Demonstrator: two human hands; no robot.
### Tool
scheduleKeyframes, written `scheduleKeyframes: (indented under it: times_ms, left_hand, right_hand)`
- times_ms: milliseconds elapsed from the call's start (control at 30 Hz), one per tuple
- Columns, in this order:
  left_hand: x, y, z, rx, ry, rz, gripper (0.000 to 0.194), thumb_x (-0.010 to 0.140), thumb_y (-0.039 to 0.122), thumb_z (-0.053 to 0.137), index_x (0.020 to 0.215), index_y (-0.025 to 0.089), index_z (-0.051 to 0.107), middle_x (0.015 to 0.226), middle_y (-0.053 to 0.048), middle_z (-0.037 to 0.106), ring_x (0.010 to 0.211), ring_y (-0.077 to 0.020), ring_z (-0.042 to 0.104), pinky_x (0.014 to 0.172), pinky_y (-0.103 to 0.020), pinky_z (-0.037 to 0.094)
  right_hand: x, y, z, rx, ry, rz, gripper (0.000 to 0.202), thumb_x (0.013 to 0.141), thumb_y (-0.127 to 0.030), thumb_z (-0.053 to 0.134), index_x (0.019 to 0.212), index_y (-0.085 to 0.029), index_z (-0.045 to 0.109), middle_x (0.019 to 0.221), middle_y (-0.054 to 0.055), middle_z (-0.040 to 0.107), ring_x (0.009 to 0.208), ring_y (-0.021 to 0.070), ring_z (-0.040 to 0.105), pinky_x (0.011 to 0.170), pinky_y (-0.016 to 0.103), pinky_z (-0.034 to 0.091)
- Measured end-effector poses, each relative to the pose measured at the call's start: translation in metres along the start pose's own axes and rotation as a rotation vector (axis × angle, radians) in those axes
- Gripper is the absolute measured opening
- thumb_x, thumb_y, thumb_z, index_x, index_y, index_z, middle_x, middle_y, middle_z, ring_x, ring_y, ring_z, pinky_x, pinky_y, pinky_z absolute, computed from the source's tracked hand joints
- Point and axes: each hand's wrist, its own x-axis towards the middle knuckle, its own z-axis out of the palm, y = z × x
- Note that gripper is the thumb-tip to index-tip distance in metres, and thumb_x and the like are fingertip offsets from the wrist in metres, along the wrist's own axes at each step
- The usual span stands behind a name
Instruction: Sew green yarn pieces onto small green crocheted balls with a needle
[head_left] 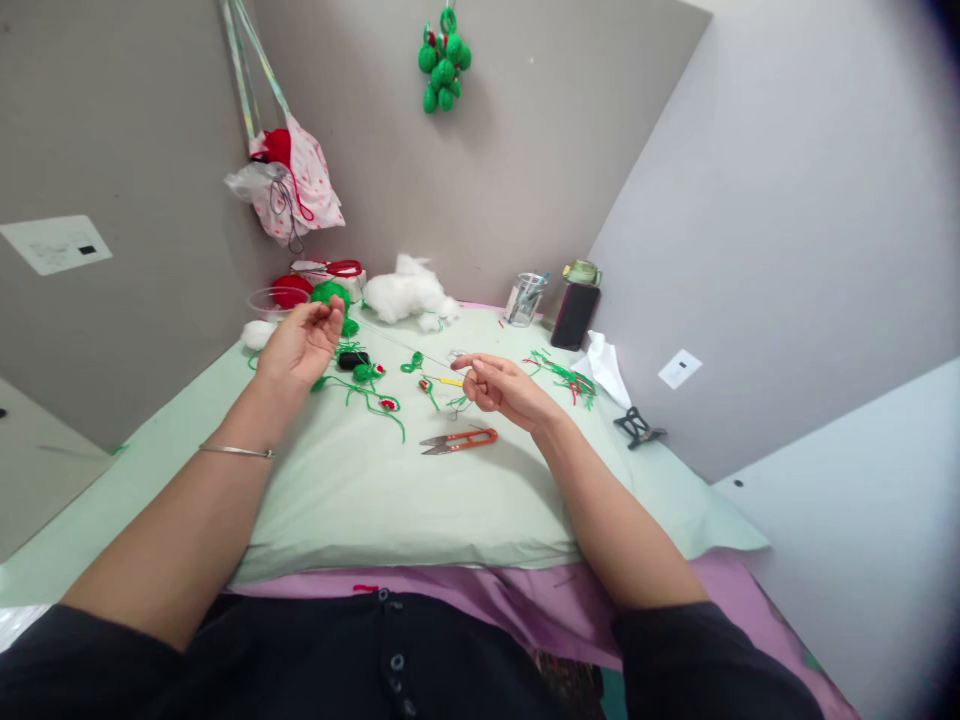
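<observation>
A thin dark thread (405, 343) stretches between my hands above the table. My left hand (304, 345) is raised with its fingers curled together, near the thread's left end. The thread's other end meets my right hand (504, 388), its thumb and fingers pinched and the index finger pointing left. Whether a needle is in the right fingers cannot be made out. Below it lie a yellow-handled hook (451, 381) and orange thread snips (461, 441). Small green and red crochet pieces (389, 404) and a black thread spool (353, 360) lie between the hands.
White stuffing (409, 290), a green yarn ball (330, 292) and a red yarn ball (291, 291) sit at the back. A clear cup (526, 300), a phone (575, 317), yarn scraps (566, 375) and a black stand (637, 428) are right. A bag (300, 185) hangs on the wall.
</observation>
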Motion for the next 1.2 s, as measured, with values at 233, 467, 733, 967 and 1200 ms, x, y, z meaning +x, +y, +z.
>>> scheduleKeyframes:
  times_ms: [233, 467, 733, 967, 1200]
  left_hand:
    - [0.004, 0.026, -0.008, -0.054, 0.043, -0.002, 0.022, 0.09, 0.002, 0.04, 0.075, 0.016, 0.05, 0.07, 0.003, 0.06, 0.056, 0.0, 0.045, 0.046, -0.008, 0.039]
    - [0.003, 0.02, -0.006, -0.078, 0.04, 0.006, 0.024, 0.085, -0.003, 0.041, 0.075, 0.016, 0.048, 0.07, 0.002, 0.057, 0.056, 0.0, 0.042, 0.043, -0.007, 0.035]
    - [0.007, 0.023, -0.011, -0.036, 0.001, 0.023, 0.023, 0.086, -0.003, 0.037, 0.072, 0.014, 0.045, 0.069, 0.001, 0.053, 0.05, 0.0009, 0.039, 0.044, -0.009, 0.034]
    - [0.009, 0.033, -0.012, -0.125, 0.06, 0.072, 0.023, 0.084, -0.005, 0.035, 0.073, 0.012, 0.044, 0.065, 0.0, 0.053, 0.046, -0.0003, 0.04, 0.04, -0.009, 0.031]
    - [0.007, 0.028, -0.009, -0.064, -0.018, 0.071, 0.02, 0.087, -0.003, 0.037, 0.076, 0.01, 0.048, 0.068, -0.001, 0.055, 0.051, -0.0009, 0.045, 0.045, -0.008, 0.036]
  right_hand:
    - [0.001, -0.003, -0.005, 0.049, 0.142, -0.054, 0.035, 0.077, -0.037, 0.07, 0.105, -0.016, 0.062, 0.066, -0.003, 0.058, 0.043, 0.0025, 0.02, 0.043, 0.022, 0.012]
    - [0.006, 0.001, -0.012, 0.061, 0.279, -0.155, 0.038, 0.074, -0.035, 0.071, 0.106, -0.016, 0.061, 0.063, -0.004, 0.059, 0.04, 0.0014, 0.018, 0.041, 0.021, 0.012]
    - [0.007, 0.0, -0.018, 0.123, 0.357, -0.25, 0.039, 0.072, -0.03, 0.073, 0.106, -0.016, 0.061, 0.059, -0.004, 0.06, 0.038, 0.0013, 0.02, 0.041, 0.021, 0.01]
    - [0.008, -0.001, -0.015, 0.108, 0.399, -0.311, 0.037, 0.072, -0.032, 0.072, 0.104, -0.017, 0.063, 0.059, -0.004, 0.059, 0.039, 0.0017, 0.02, 0.041, 0.021, 0.011]
    - [0.004, -0.006, -0.02, -0.272, 0.701, -0.498, 0.023, 0.081, -0.033, 0.063, 0.098, -0.017, 0.066, 0.062, -0.002, 0.06, 0.045, 0.0054, 0.031, 0.043, 0.021, 0.021]
